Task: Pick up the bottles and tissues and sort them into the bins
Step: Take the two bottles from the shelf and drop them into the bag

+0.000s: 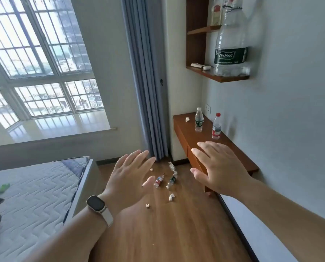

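The wooden floor [176, 233] ran between the mattress [35, 186] on the left and the wall-mounted desk [224, 148] on the right. My left hand [131, 178] and my right hand [218, 171] were stretched forward, fingers straight and spread, holding nothing. Beyond my right hand, a green-labelled bottle [199, 120] and a red-capped bottle [216, 126] stood upright on the desk. Seen between my hands, a red-labelled bottle [158, 180], a dark-labelled bottle [171, 182] and a clear bottle [172, 167] lay on the floor, touched by neither hand. One desk tissue [187, 119] sat left of the green-labelled bottle; a larger floor tissue [171, 197] and two smaller wads [147, 205] lay near the fallen bottles.
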Available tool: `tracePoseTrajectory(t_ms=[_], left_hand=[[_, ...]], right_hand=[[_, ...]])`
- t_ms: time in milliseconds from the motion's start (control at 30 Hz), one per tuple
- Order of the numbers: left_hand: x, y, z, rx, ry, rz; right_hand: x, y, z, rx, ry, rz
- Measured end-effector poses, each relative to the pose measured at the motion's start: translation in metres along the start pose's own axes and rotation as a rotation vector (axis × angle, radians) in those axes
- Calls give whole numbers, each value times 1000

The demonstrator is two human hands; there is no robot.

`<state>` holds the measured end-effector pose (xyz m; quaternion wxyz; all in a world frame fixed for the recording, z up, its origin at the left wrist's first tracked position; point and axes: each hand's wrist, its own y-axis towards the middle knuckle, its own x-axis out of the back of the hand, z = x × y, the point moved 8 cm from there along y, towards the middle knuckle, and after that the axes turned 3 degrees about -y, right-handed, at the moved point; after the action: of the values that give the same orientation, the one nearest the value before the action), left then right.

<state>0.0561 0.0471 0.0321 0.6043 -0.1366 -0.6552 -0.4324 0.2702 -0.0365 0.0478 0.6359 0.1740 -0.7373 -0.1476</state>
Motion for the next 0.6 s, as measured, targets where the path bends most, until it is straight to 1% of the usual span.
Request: tracePoseTrajectory(t_ms=[67,200,267,400,600], left_hand=[[-5,18,3,13,-6,14],[-26,56,18,6,-18,25],[-38,74,29,-8,-33,4],[-72,111,54,-29,-67,-8],[-126,186,109,-96,-121,17]], right_hand=[[-8,13,-12,-20,12,33],[-31,43,-29,-1,2,22],[-43,59,-39,-2,-12,8],[-81,93,-47,-19,-36,47],[-126,159,-62,-122,-98,105]])
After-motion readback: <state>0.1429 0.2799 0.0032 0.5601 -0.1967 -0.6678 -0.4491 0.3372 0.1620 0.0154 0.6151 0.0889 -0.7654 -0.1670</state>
